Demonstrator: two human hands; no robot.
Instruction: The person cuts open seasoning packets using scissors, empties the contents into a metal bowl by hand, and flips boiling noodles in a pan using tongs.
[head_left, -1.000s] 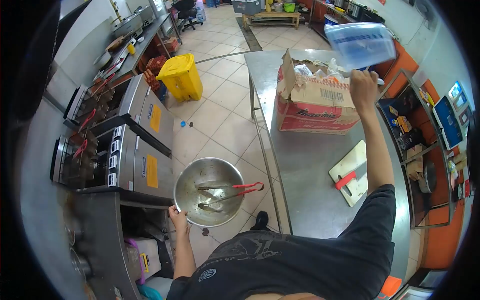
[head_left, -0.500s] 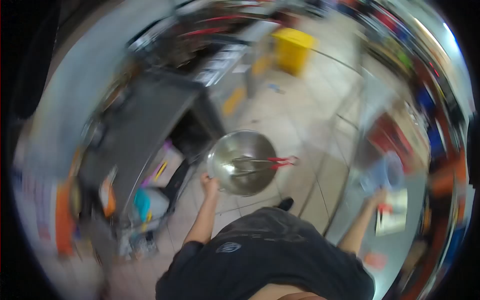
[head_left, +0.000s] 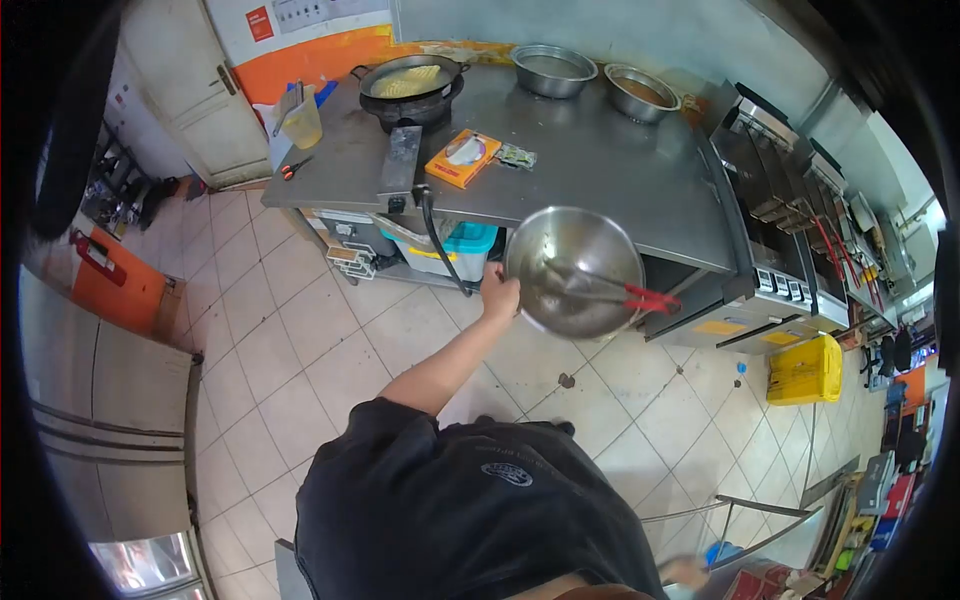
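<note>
My left hand [head_left: 499, 293] grips the left rim of a steel mixing bowl [head_left: 575, 240]. Tongs with red handles [head_left: 652, 299] lie in the bowl, their handles sticking out over its right rim. The bowl hangs in front of the metal counter's edge. At the lower right, my right hand [head_left: 686, 572] is small and blurred; a blue item [head_left: 722, 552] shows beside it, and whether the hand holds it I cannot make out.
A steel counter [head_left: 590, 170] bears a wok [head_left: 408, 80], two metal basins [head_left: 553, 72], an orange box [head_left: 463, 157], scissors [head_left: 293, 169] and a plastic jug [head_left: 302, 122]. Fryers [head_left: 780, 290] and a yellow bin [head_left: 806, 370] stand right. A steel fridge [head_left: 120, 400] is left.
The view has swung left from the work table to the counter with the wok. The bowl stays in my left hand. My right hand, earlier holding up a clear bluish container, is now low at the right.
</note>
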